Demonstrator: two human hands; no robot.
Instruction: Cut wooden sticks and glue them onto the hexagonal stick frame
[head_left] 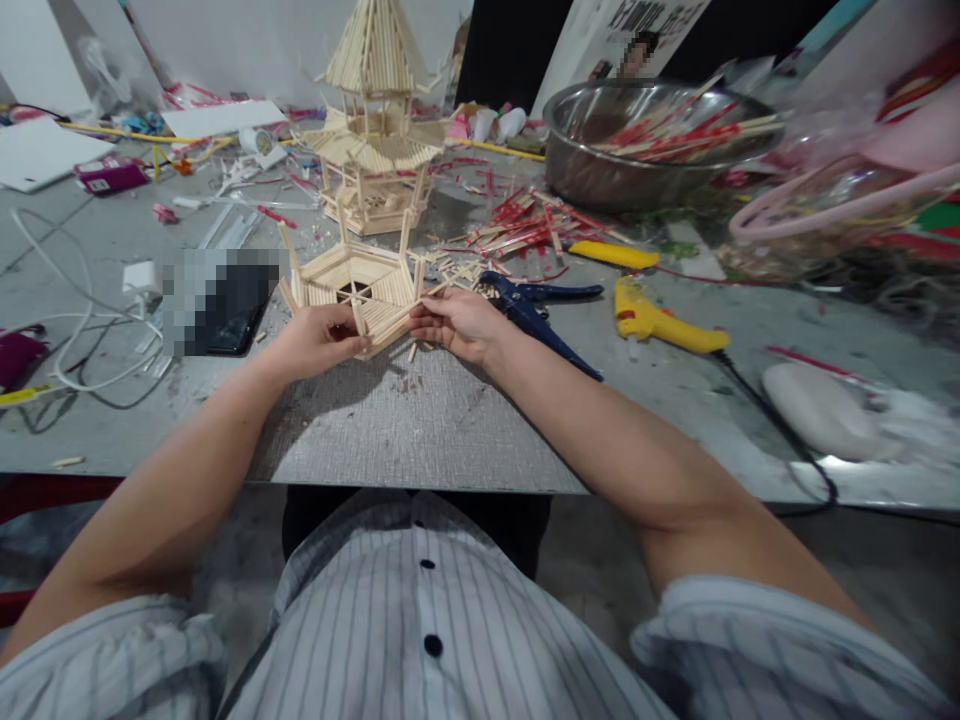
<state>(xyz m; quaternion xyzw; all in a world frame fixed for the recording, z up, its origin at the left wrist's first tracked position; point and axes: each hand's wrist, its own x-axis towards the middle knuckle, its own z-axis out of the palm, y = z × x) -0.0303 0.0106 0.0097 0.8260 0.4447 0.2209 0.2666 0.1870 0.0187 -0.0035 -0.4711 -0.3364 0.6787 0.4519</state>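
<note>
A hexagonal base of pale wooden sticks (319, 283), with short posts standing at its corners and a dark opening in the middle, rests on the table between my hands. My left hand (319, 342) grips its front left corner, fingers curled over the rim and thumb along the front. At the front right side, my right hand (459, 322) pinches the rim between thumb and forefinger, the other fingers bent below. Whether a separate thin stick is in that pinch is hard to make out. Just behind stands a tiered pavilion model (375, 130) made of similar sticks.
Blue-handled cutters (536, 310) lie right of my right hand, beside a yellow glue gun (664, 322) and a yellow-handled tool (613, 254). A steel basin (577, 165) holds wrapped chopsticks. Red wrappers (517, 225) are heaped behind. A phone (232, 325) and white cable (82, 300) lie left.
</note>
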